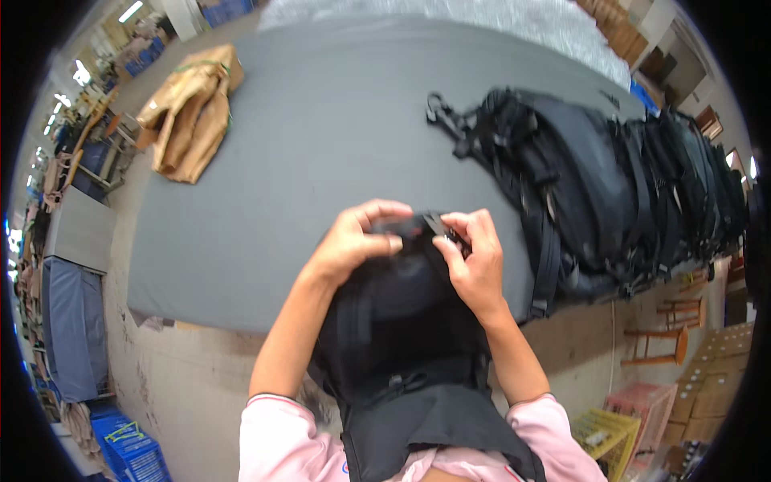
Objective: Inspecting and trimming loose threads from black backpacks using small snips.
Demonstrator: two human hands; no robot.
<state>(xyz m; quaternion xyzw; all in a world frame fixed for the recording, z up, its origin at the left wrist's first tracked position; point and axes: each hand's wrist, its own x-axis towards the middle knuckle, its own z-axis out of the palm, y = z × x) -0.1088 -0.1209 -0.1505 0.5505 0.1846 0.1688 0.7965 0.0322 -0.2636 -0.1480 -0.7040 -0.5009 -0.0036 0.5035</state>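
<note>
Backpack [401, 313] looks black and soft-sided (blurred in places).

Black backpack [401, 321] | fabric, gently curved panel, partly motion-blurred | dark strap piece [436, 227] pinched at the end over the counter [321, 128] | set lengthwise across the counter's near edge, lower body off the counter's top

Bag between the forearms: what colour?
The bag is black; the head view shows it best.
</note>
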